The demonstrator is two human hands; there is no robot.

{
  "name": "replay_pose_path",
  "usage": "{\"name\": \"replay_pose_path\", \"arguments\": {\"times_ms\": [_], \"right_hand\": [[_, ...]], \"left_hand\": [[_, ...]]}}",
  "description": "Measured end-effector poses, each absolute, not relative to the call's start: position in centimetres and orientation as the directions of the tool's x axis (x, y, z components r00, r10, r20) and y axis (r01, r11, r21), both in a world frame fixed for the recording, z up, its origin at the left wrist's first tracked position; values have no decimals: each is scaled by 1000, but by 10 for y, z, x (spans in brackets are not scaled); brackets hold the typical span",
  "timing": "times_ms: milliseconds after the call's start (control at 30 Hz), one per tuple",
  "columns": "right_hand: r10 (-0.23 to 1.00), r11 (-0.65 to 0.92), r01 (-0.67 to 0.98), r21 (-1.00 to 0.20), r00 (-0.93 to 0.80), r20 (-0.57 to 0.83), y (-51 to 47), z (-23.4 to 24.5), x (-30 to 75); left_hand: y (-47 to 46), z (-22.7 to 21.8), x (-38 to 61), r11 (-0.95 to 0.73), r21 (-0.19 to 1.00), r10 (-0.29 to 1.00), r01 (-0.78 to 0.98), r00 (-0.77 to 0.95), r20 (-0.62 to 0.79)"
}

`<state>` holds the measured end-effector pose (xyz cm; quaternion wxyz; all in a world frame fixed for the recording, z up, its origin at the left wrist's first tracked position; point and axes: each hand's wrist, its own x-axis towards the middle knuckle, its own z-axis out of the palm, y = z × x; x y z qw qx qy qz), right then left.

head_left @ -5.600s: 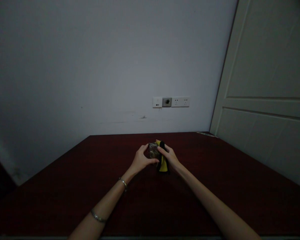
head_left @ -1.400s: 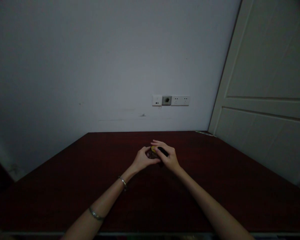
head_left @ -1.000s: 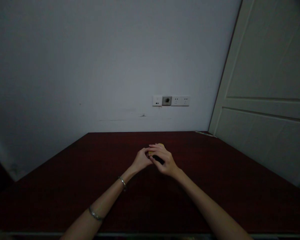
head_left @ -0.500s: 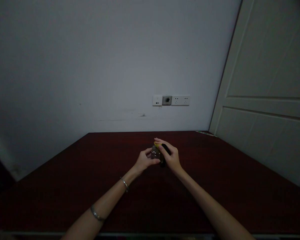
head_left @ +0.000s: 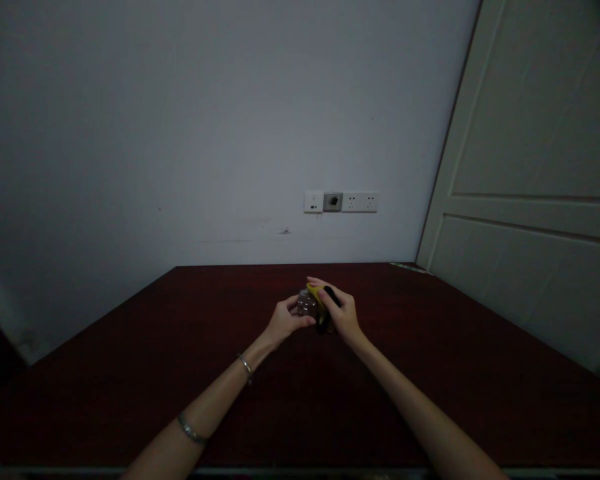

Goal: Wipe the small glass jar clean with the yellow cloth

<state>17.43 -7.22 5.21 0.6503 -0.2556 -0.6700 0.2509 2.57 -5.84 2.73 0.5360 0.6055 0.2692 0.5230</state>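
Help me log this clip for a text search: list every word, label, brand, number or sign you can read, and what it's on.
No readable text anywhere.
Wall outlets: no lettering legible.
Pale strip at the table's far right corner: any marks too small to read.
Shiny object in the left hand: glare and dimness, nothing legible.
Yellow-and-black cloth in the right hand: none visible.

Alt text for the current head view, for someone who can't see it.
A person's left hand holds a small, shiny see-through object; the right hand holds a yellow-and-black cloth-like item at its right side, over a dark red table. Behind is a pale wall with sockets.
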Motion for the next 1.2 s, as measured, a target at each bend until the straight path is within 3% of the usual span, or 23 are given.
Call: {"name": "replay_pose_path", "arguments": {"times_ms": [100,333,433,600,833,900,1033,1200], "right_hand": [[689,724,26,-689,2,725,-70,50,177],[491,871,117,-477,-177,853,-83,53,173],[579,816,74,-574,-119,807,-82,54,174],[800,588,-144,-796,-45,599,-69,49,181],[845,506,-228,-832,-60,531,-63,43,178],[803,552,-177,-814,-148,577,-66,41,177],[671,725,80,-684,-307,675,-69,37,177],[616,788,219,-576,-281,736,-67,35,177]], "left_hand": [[-61,29,27,-259,935,892,-241,312,327],[-56,29,27,-281,933,898,-224,282,339],[-55,29,23,-295,936,870,-194,350,347],[-60,29,24,-286,943,823,-171,460,333],[-55,33,25,-287,933,873,-218,340,349],[-54,35,21,-284,936,902,-210,273,335],[-53,40,15,-236,955,935,-179,225,273],[-53,41,15,-177,971,932,-164,290,218]]}}
